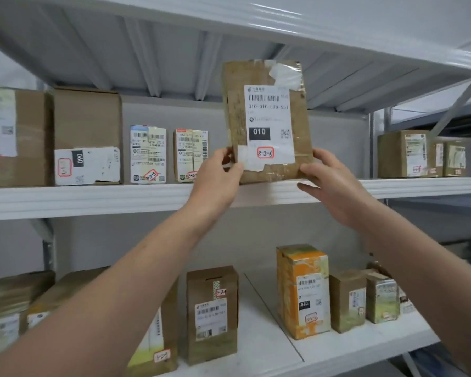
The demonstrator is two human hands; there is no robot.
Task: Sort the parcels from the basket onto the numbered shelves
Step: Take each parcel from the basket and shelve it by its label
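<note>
**Placing a flat parcel upright on the upper shelf**

Both hands are clamped on one brown parcel (267,121), which is held upright with its label facing out. The left hand (218,175) pinches the lower left corner, thumb on the front. The right hand (329,183) grips the lower right corner. The parcel's bottom edge is at the front lip of the upper shelf (93,197); I cannot tell whether it already rests on the board or hangs just above it.

Its handwritten sticker (265,153) reads 3-3-6. The small box (191,155) just beside it on the left has a sticker that seems to begin 3-3, so this looks like the right row.

I judge the step in hand to be the placing itself. The next move calls for sliding the parcel back from the lip until it stands steady, clear of the small box. The hands should then let go one at a time, since a thin parcel on edge may tip.
</note>
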